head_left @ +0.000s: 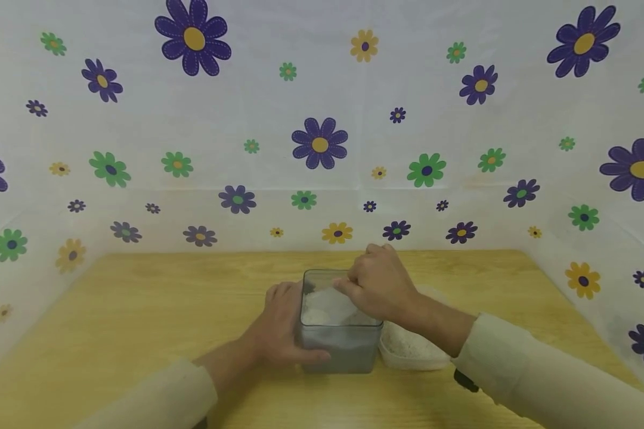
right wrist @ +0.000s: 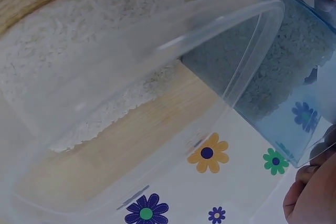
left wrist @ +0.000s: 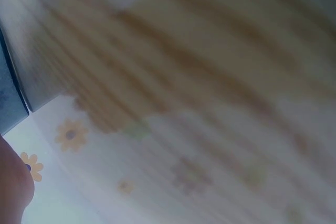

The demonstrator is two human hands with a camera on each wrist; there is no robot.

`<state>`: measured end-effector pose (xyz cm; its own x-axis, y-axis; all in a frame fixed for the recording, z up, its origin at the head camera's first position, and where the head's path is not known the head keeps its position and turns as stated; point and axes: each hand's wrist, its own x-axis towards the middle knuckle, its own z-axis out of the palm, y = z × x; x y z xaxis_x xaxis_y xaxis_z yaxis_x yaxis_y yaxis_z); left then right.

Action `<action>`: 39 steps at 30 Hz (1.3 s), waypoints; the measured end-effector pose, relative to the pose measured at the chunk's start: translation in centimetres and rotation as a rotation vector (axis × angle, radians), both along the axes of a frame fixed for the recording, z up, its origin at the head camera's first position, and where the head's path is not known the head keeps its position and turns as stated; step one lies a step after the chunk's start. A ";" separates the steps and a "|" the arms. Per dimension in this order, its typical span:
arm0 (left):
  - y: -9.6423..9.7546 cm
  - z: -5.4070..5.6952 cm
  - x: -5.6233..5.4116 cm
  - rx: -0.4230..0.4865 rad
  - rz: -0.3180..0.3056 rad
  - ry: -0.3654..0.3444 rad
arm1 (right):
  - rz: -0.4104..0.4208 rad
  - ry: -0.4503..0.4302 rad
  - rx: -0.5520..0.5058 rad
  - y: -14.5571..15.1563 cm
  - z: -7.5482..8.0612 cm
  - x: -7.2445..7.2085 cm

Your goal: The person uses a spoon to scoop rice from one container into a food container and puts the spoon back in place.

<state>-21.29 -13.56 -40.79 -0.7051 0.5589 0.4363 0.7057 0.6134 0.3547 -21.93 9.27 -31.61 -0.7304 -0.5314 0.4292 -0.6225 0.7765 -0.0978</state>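
Observation:
A square blue-grey see-through container (head_left: 339,351) stands on the table with white rice (right wrist: 268,66) inside. My left hand (head_left: 281,328) grips its left side, thumb across the front; in the left wrist view only a bit of that hand (left wrist: 14,187) shows beside the container's edge (left wrist: 13,93). Over the container's right rim, my right hand (head_left: 381,283) has its fingers curled round a clear, thin plastic piece (head_left: 333,304) dipping inside. Its full shape is hidden. In the right wrist view the right hand (right wrist: 315,192) is at the lower right.
Close on the right of the container is a clear rounded tub (head_left: 414,357), partly under the right forearm, with more rice (right wrist: 105,19) in it. The wooden table (head_left: 155,310) ends at a white flower-printed sheet (head_left: 268,107) that rises at the back and both sides.

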 end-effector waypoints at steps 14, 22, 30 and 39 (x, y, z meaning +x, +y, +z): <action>-0.2 -0.3 -0.1 0.006 -0.002 0.047 | -0.017 -0.094 -0.106 0.9 -0.1 0.6; 0.0 -0.2 0.0 0.013 0.004 0.003 | -0.051 -0.115 -0.210 1.9 0.1 0.4; -0.1 -0.4 -0.2 0.011 0.008 0.006 | -0.080 -0.166 -0.253 3.4 0.8 0.3; -0.2 -0.5 -0.3 -0.001 0.018 0.021 | -0.162 -0.240 -0.338 5.9 1.8 0.2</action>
